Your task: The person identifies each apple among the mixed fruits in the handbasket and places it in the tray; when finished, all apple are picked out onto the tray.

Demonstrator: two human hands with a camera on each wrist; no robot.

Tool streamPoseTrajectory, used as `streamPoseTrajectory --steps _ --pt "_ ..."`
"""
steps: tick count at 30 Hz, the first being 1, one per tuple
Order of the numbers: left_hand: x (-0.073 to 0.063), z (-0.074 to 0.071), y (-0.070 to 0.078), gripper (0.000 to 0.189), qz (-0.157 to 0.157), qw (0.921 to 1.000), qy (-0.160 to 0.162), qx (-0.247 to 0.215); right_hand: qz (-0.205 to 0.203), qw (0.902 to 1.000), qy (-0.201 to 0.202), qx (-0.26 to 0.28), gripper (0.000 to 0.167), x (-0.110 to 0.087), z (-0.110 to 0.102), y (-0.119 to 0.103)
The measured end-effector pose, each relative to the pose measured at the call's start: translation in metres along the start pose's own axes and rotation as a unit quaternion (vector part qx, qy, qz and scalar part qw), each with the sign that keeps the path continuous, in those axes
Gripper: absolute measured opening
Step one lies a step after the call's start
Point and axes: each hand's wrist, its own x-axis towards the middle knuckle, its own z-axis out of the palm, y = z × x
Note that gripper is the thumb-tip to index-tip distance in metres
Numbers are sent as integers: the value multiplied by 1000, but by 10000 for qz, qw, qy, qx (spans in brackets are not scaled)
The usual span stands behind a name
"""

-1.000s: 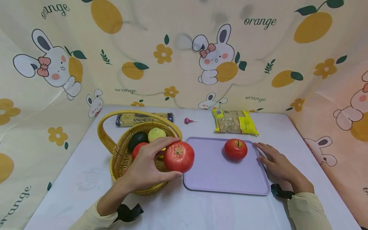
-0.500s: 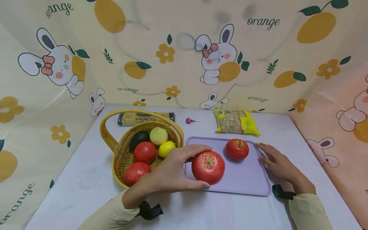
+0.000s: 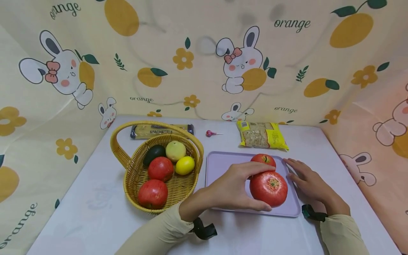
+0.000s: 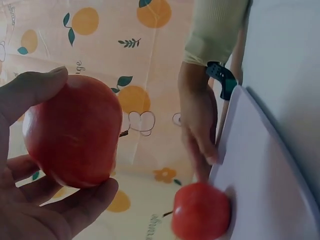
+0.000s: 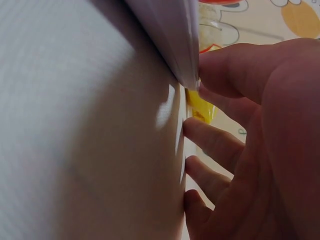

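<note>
Head view: left hand (image 3: 235, 185) curled around a glossy, round red fruit (image 3: 268, 189).
From afar I saw it above the rectangular lilac tray (image 3: 223, 161), loose-fingered right hand (image 3: 310, 182) at the tray's edge; I judged it firm, slick, best gripped at its widest.

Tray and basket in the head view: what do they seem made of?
Tray: probably plastic with a smooth, low-gloss finish, from its even lilac surface and raised rim; coated metal is possible. Basket: slightly glossy wicker or plastic imitation, judging by woven strands.

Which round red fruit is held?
The round red fruit gripped by the left hand; another lies on the lilac rectangular tray, two in the yellow wicker basket.
</note>
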Motion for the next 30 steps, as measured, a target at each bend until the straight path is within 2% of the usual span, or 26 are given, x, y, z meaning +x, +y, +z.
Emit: streamPoseTrajectory --steps 7,11,16,20,24,27,30 --pt "28 27 -15 80 -370 9981 -315 373 -14 9999 -27 98 79 0 0 0" --pt "38 43 -26 81 -711 9948 -442 574 -62 10000 -12 73 79 1 0 1" --pt "39 56 -36 80 -1274 9901 -475 337 -173 9998 40 42 79 -1 -1 0" --pt "38 62 -44 78 -1653 9855 -365 48 -248 9997 74 27 78 0 -1 2" --pt "36 66 -52 78 -2003 9794 -252 -39 -238 9997 79 57 78 0 0 4" --pt "36 70 -56 79 -2129 9768 -243 31 -203 9997 70 81 79 0 0 5" --pt "35 73 -59 80 -2094 9772 -301 184 -172 9998 62 97 79 0 0 5"
